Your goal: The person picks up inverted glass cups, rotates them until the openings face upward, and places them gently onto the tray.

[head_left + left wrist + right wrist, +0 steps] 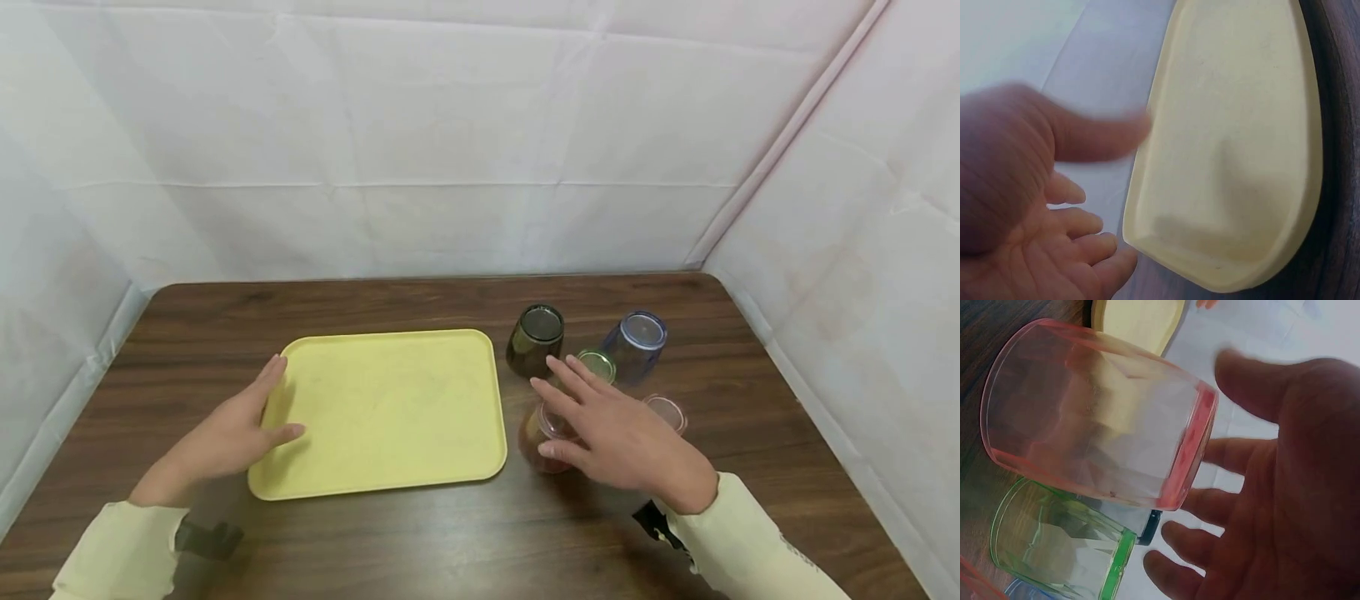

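My left hand (221, 437) hovers by the left edge of a yellow tray (390, 408), fingers extended and thumb apart, holding nothing. In the left wrist view its thumb is blurred in front of the tray's rim. Over a clear pink tumbler (533, 433), which stands upside down, my right hand (626, 429) spreads its fingers. The right wrist view shows the thumb and fingers around the tumbler's base end without a grip; whether a fingertip touches it I cannot tell. Beside it stands a green tumbler (1054, 550), partly hidden by the hand in the head view.
A dark tumbler (534, 346) and a blue tumbler (636, 342) stand upside down behind the right hand. Another pink tumbler (666, 412) is partly covered by that hand. White sheeting (450, 150) walls the brown wooden table (390, 542) at the back and sides.
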A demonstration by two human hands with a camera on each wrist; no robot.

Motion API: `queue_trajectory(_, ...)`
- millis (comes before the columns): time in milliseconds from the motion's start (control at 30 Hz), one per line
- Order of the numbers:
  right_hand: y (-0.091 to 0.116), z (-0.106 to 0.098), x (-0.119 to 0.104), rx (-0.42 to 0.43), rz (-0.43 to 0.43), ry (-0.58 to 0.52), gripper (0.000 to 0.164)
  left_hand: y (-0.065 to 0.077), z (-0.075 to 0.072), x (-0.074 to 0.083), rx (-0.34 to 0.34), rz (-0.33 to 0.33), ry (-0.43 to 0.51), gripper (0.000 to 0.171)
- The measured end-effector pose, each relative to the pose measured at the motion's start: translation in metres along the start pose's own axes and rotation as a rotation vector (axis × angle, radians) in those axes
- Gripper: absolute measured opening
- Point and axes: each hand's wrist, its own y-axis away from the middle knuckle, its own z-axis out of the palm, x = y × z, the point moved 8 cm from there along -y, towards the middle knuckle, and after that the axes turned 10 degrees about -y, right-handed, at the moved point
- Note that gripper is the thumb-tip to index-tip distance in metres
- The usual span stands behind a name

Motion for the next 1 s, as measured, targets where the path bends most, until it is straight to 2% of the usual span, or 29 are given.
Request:
queue_trajectory(133, 0.003, 0.003, -0.005, -0.006, -0.062, -0.004, 0.077, 0.004, 0.000, -0.008, 0.026, -0.043, -0.065, 0.091)
queue_trajectory(233, 0.002, 0.003, -0.010, 0.024, -0.125, 0.007, 0.073, 0.007, 0.000, -0.009, 0.037, -0.053, -0.077, 0.085)
queue_trajectory(367, 0.000, 0.003, -0.017, 0.053, -0.212, 0.057, 0.065, 0.007, -0.002, -0.010, 0.070, -0.072, -0.096, 0.082)
queue_trajectory(500, 0.000, 0.001, -0.021, 0.064, -0.276, 0.069, 0.059, 0.006, -0.006, -0.016, 0.084, -0.141, -0.146, 0.082)
queue_trajectory(700, -0.001, -0.003, -0.022, 0.050, -0.304, 0.028, 0.054, 0.004, -0.005, -0.024, 0.082, -0.178, -0.171, 0.077)
queue_trajectory(800, -0.002, -0.005, -0.023, 0.037, -0.298, 0.023, 0.053, 0.005, -0.001, -0.026, 0.075, -0.182, -0.137, 0.076)
queue_trajectory(1000, -0.004, -0.009, -0.025, 0.017, -0.280, 0.050, 0.054, 0.003, -0.002, -0.024, 0.110, -0.181, -0.127, 0.075)
